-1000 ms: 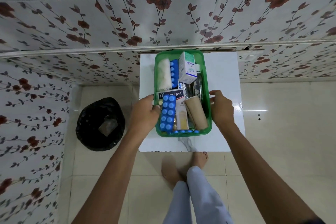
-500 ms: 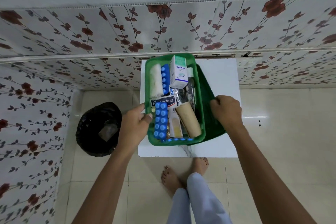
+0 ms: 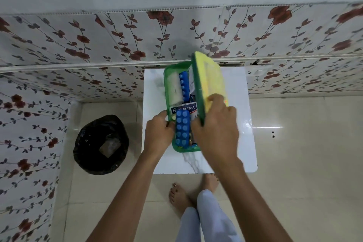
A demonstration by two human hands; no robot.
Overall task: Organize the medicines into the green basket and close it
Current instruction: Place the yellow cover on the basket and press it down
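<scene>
Head view: the green basket sits on the white bench, packed with a blue blister pack, a plaster box and a bandage roll. The left hand grips its 9 o'clock rim. The right hand clasps the lid, tilted upright along the 3 o'clock side.
</scene>
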